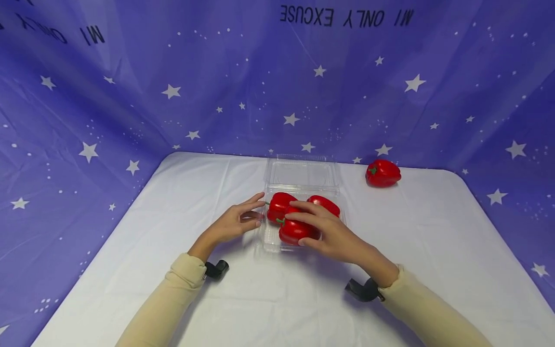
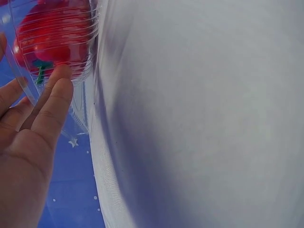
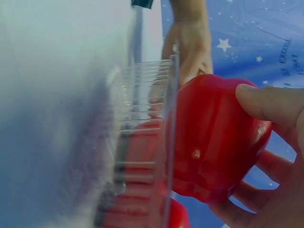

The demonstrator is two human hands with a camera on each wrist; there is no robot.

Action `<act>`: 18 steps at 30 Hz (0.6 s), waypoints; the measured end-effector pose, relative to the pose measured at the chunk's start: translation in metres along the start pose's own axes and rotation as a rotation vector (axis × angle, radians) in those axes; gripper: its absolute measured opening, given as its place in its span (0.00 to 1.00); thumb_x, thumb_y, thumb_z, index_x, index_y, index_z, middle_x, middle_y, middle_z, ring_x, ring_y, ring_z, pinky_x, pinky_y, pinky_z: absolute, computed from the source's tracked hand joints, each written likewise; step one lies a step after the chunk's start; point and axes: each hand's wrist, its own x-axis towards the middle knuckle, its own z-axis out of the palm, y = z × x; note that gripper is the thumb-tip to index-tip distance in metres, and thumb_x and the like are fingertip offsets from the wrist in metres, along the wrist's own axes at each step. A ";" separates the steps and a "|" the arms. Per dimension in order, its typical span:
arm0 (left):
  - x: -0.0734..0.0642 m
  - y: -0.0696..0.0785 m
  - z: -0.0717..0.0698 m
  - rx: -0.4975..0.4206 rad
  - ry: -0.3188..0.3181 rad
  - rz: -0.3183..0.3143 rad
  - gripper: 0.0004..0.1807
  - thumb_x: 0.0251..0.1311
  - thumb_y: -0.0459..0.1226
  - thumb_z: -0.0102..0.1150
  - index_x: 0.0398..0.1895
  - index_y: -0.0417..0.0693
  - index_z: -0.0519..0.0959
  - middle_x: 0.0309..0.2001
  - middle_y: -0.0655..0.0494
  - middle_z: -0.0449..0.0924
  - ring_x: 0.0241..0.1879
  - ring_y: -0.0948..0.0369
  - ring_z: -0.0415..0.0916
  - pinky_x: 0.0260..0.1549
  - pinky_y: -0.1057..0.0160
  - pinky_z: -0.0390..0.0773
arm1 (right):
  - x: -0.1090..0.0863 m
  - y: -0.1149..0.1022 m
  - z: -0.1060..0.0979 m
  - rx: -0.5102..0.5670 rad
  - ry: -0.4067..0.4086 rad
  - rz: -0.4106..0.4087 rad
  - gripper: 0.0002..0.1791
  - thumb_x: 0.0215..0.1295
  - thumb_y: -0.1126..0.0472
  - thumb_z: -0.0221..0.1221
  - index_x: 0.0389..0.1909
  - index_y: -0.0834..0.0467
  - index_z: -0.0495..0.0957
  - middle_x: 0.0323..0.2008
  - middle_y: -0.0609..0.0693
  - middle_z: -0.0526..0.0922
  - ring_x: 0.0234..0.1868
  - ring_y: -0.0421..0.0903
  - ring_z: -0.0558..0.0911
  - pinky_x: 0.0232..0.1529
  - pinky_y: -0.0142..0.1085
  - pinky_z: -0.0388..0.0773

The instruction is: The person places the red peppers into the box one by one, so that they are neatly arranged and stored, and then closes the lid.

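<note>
My right hand [image 1: 334, 233] grips a red bell pepper [image 1: 295, 232] with a green stem, thumb on one side and fingers round the other. In the right wrist view, this pepper [image 3: 213, 142] sits above the rim of a clear plastic clamshell box [image 1: 270, 238]. Two more red peppers lie in the box, one at the left [image 1: 277, 206] and one at the back right [image 1: 329, 203], partly hidden by the right hand. Relaxed fingers of my left hand [image 1: 231, 222] rest at the box's left side; the left wrist view shows fingertips [image 2: 61, 90] against its ribbed wall.
The clear lid [image 1: 302, 172] stands unfolded behind the box. Another red pepper [image 1: 383, 173] lies at the table's back right. A white cloth covers the table [image 1: 433, 250], and a blue star-patterned curtain [image 1: 260, 72] hangs behind and at both sides.
</note>
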 end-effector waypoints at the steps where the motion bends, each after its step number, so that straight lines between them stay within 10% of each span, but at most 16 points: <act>1: 0.000 0.000 0.000 0.006 0.001 0.005 0.31 0.65 0.28 0.59 0.71 0.34 0.65 0.80 0.43 0.49 0.61 0.41 0.76 0.63 0.54 0.77 | 0.001 0.000 0.002 -0.001 0.000 0.000 0.37 0.54 0.61 0.72 0.67 0.45 0.74 0.72 0.50 0.69 0.72 0.57 0.67 0.64 0.60 0.76; 18: 0.001 0.001 0.001 0.008 0.003 -0.024 0.31 0.64 0.29 0.59 0.71 0.37 0.66 0.80 0.49 0.50 0.62 0.43 0.76 0.64 0.54 0.77 | 0.016 0.005 0.028 0.028 -0.017 0.002 0.34 0.57 0.61 0.70 0.66 0.46 0.74 0.72 0.48 0.68 0.74 0.54 0.66 0.69 0.58 0.72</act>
